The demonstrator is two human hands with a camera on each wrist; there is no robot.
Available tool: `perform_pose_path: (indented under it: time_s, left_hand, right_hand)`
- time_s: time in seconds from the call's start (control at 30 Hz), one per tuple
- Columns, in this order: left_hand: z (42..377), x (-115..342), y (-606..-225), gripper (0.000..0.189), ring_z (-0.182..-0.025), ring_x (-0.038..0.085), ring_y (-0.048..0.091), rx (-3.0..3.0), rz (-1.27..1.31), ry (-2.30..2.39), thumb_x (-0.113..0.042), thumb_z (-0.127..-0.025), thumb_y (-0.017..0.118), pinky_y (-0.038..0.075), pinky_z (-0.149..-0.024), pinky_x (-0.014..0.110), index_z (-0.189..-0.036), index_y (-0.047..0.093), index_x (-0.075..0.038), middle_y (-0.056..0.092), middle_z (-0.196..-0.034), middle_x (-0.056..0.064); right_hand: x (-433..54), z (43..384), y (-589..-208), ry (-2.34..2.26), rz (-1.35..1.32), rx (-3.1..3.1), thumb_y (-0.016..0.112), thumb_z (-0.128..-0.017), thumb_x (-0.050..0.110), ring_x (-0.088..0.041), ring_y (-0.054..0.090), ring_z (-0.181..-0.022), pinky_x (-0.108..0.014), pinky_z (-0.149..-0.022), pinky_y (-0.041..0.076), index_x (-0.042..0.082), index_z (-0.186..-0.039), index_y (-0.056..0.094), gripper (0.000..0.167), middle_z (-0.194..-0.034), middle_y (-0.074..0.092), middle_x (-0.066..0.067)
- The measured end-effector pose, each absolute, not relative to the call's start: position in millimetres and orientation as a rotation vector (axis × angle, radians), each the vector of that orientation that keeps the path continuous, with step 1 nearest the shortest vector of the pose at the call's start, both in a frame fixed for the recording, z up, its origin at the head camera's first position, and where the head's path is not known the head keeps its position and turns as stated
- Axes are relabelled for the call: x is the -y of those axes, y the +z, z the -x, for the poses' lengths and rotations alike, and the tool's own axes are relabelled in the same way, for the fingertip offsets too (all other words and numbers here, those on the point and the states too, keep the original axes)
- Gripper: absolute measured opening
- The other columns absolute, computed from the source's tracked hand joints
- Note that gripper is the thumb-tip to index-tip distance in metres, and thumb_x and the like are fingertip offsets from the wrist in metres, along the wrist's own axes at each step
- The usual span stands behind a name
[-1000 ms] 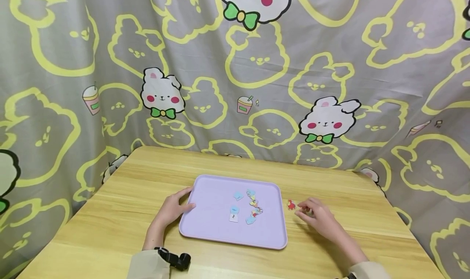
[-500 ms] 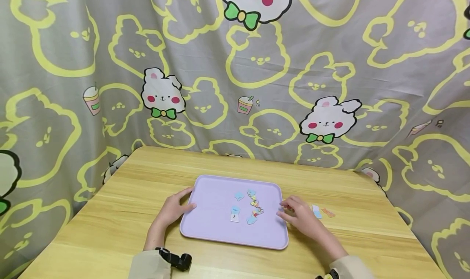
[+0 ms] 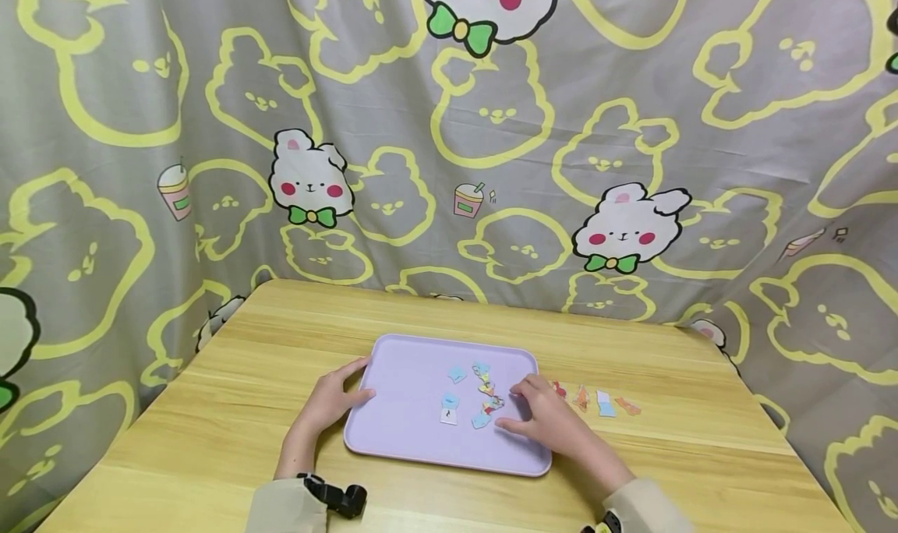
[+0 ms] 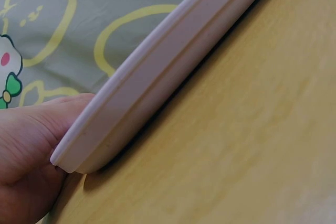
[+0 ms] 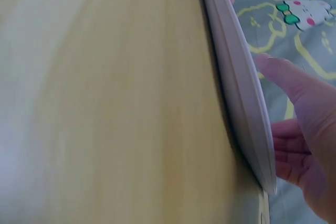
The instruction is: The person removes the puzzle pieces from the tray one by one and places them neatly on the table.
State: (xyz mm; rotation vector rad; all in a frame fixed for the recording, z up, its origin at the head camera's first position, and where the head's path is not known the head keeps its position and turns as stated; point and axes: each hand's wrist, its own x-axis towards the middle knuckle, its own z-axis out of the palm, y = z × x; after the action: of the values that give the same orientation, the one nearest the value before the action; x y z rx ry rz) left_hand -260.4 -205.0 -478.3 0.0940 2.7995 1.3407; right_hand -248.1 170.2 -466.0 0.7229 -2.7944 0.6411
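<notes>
A lavender tray (image 3: pixel 407 439) lies on the wooden table. My left hand (image 3: pixel 333 400) holds its left edge, the thumb over the rim. Inside the tray are several small flat printed pieces: a light blue one (image 3: pixel 457 374), a round blue one (image 3: pixel 450 401) touching a white one (image 3: pixel 448 417), and a crooked row of colourful pieces (image 3: pixel 486 389) to their right. Over the tray's right side is my right hand (image 3: pixel 543 416), thumb and fingers spread apart beside that row. I see nothing between its fingers; the right wrist view hides the tray's inside behind its wall.
More flat pieces lie on the table right of the tray: a red one (image 3: pixel 559 390) partly behind my right hand, an orange one (image 3: pixel 582 398), a white-and-blue one (image 3: pixel 606 404) and another orange one (image 3: pixel 627 406). A patterned curtain (image 3: pixel 393 128) hangs behind the table (image 3: pixel 210 408).
My right hand has moved left from the loose pieces on the table, across the tray's right rim, and its thumb and fingers have spread. My left hand stays on the tray.
</notes>
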Motion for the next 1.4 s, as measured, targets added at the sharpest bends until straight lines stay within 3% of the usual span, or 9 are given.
perform_pose_path:
  time_s: [0.2, 0.33, 0.63, 1.0, 1.27, 1.4]
  left_hand:
    - [260.3, 205.1, -478.6, 0.060, -0.142, 0.045, 0.035, -2.808, -0.094, 1.335, -0.019, -0.091, 0.069, 0.030, -0.117, 0.060, -0.146, 0.047, -0.010, 0.044, -0.150, 0.022]
    - [261.1, 205.0, -478.5, 0.060, -0.142, 0.045, 0.035, -2.816, -0.096, 1.336, -0.018, -0.091, 0.069, 0.030, -0.117, 0.060, -0.146, 0.047, -0.010, 0.045, -0.149, 0.022]
    - [263.7, 204.8, -476.9, 0.060, -0.142, 0.046, 0.035, -2.814, -0.106, 1.345, -0.019, -0.091, 0.069, 0.029, -0.117, 0.060, -0.146, 0.047, -0.010, 0.045, -0.149, 0.023]
    - [264.3, 206.2, -474.9, 0.059, -0.143, 0.046, 0.033, -2.800, -0.103, 1.364, -0.019, -0.092, 0.068, 0.027, -0.118, 0.061, -0.146, 0.047, -0.011, 0.044, -0.150, 0.023]
    - [264.0, 206.4, -478.2, 0.059, -0.142, 0.045, 0.035, -2.808, -0.110, 1.371, -0.017, -0.091, 0.069, 0.029, -0.118, 0.060, -0.145, 0.048, -0.010, 0.045, -0.149, 0.022]
    - [262.3, 206.3, -480.6, 0.059, -0.142, 0.045, 0.036, -2.805, -0.107, 1.371, -0.016, -0.091, 0.069, 0.030, -0.117, 0.059, -0.145, 0.048, -0.010, 0.046, -0.149, 0.022]
  right_hand:
    - [-155.4, 248.3, -466.7, 0.467, -0.767, 2.746, 0.079, -0.070, 0.058, -0.008, 0.046, -0.080, -0.028, -0.070, 0.049, 0.005, -0.098, 0.066, 0.061, -0.089, 0.053, 0.004]
    - [-149.0, 249.3, -466.9, 0.325, -0.782, 2.711, 0.078, -0.068, 0.063, -0.009, 0.048, -0.077, -0.030, -0.073, 0.052, 0.004, -0.095, 0.067, 0.066, -0.087, 0.055, 0.002]
    - [-138.2, 249.9, -463.1, 0.029, -0.758, 2.677, 0.071, -0.068, 0.072, -0.013, 0.048, -0.072, -0.031, -0.064, 0.049, 0.004, -0.086, 0.066, 0.071, -0.081, 0.057, -0.002]
    - [-132.7, 254.3, -462.3, 0.020, -0.754, 2.696, 0.072, -0.070, 0.066, -0.015, 0.052, -0.075, -0.033, -0.067, 0.050, 0.004, -0.089, 0.065, 0.065, -0.085, 0.060, -0.004]
    - [-136.3, 257.7, -461.8, 0.071, -0.769, 2.709, 0.075, -0.064, 0.064, -0.009, 0.043, -0.069, -0.023, -0.059, 0.037, 0.012, -0.079, 0.058, 0.056, -0.077, 0.048, 0.005]
    - [-139.1, 256.0, -464.7, 0.145, -0.770, 2.712, 0.075, -0.064, 0.064, -0.008, 0.044, -0.070, -0.022, -0.060, 0.037, 0.013, -0.081, 0.057, 0.056, -0.077, 0.048, 0.006]
